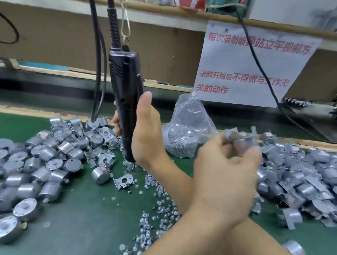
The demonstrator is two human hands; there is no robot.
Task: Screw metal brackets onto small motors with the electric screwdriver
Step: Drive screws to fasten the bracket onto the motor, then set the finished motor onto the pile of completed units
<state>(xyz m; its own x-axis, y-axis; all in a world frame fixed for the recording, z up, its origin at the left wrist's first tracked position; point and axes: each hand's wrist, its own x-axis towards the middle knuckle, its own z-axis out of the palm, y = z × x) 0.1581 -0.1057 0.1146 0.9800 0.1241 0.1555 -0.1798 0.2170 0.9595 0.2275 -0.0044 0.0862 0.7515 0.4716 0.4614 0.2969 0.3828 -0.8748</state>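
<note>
My arms are crossed. My right hand (pixel 145 131) grips the black electric screwdriver (pixel 125 94), which hangs upright from a cord and hook; its tip is hidden behind my wrist, just above a loose metal bracket (pixel 129 165). My left hand (pixel 226 174) reaches over my right forearm and holds a small silver motor with a bracket on it (pixel 239 139), blurred by motion, above the right-hand pile. One motor (pixel 101 174) and a bracket (pixel 123 181) lie side by side on the green mat (pixel 84 222).
A heap of bare motors (pixel 15 174) covers the left of the mat. Motors with brackets (pixel 307 177) are piled on the right. Loose screws (pixel 159 212) are scattered in the middle. A clear bag of screws (pixel 186 129) stands behind, with a paper notice (pixel 249 65) above it.
</note>
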